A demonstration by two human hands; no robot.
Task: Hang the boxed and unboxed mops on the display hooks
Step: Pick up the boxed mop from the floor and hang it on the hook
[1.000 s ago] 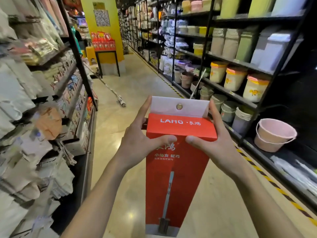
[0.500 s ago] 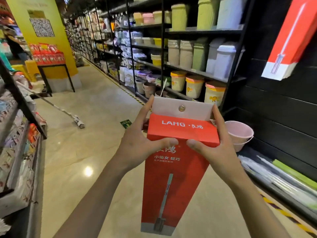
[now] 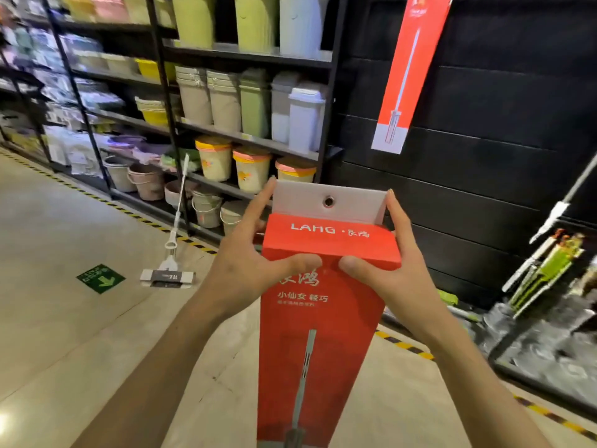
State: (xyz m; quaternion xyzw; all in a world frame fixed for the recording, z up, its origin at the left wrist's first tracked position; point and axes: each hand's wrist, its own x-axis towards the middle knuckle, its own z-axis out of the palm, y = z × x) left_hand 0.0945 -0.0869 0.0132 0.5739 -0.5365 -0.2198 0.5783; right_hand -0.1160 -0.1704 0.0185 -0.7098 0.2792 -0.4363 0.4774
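Observation:
A tall red boxed mop [image 3: 318, 334] with a white hang tab and a metal eyelet at its top stands upright in front of me. My left hand [image 3: 248, 263] grips its top left side and my right hand [image 3: 391, 273] grips its top right side, thumbs on the front face. A second red boxed mop [image 3: 410, 72] hangs on the black slatted wall [image 3: 500, 150] at the upper right. An unboxed white mop [image 3: 172, 234] leans against the shelf at the left, its head on the floor. No hook is visible in the blur.
Black shelves [image 3: 248, 56] with bins and buckets fill the left and centre. At the right, several long-handled mops [image 3: 549, 263] stand in a low rack. Yellow-black tape [image 3: 403, 345] lines the floor edge. A green arrow sticker [image 3: 100, 278] marks the tiled aisle.
My view has swung right from the aisle toward the black wall, bringing the hanging red box and the right-hand mop rack into view. Both hands keep the same grip on the box.

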